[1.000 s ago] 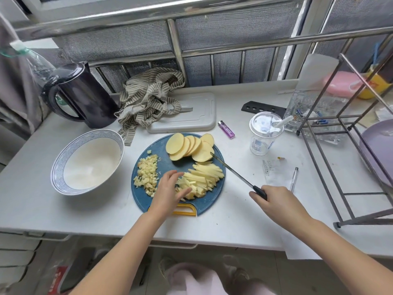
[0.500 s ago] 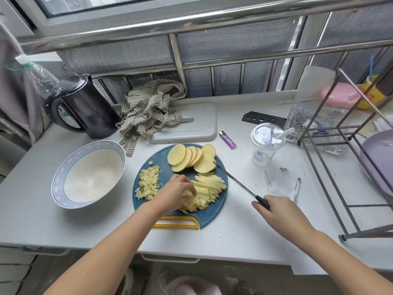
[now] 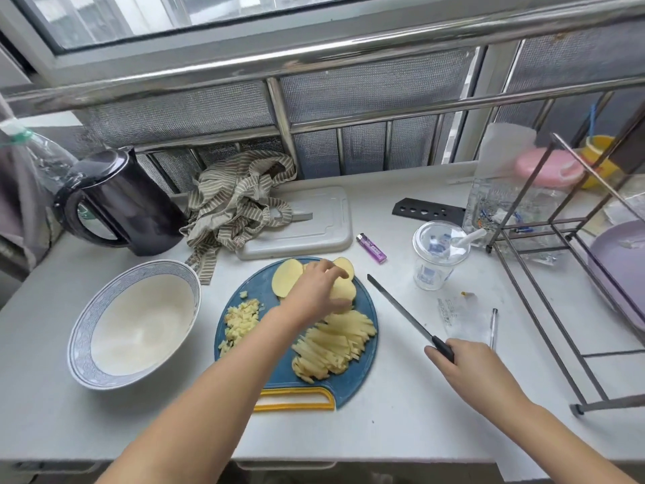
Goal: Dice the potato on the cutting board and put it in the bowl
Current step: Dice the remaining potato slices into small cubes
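A round blue cutting board (image 3: 352, 382) with a yellow handle lies in front of me. On it are round potato slices (image 3: 286, 275) at the far side, a heap of potato strips (image 3: 335, 345) at the near right and small diced pieces (image 3: 241, 319) at the left. My left hand (image 3: 319, 289) reaches over the board and its fingers curl round the round slices. Off the board's right edge, my right hand (image 3: 467, 365) grips the black handle of a long knife (image 3: 398, 309), blade pointing away from me. The empty white bowl (image 3: 104, 302) with a blue rim stands left of the board.
A black kettle (image 3: 122, 207) and a striped cloth (image 3: 237, 200) are at the back left, beside a white board (image 3: 314, 225). A purple lighter (image 3: 371, 248), a plastic cup (image 3: 438, 253), a pen (image 3: 492, 326) and a metal rack (image 3: 558, 274) fill the right side.
My left hand left the strips and moved away from me onto the round slices. The knife drew back to the right, off the board.
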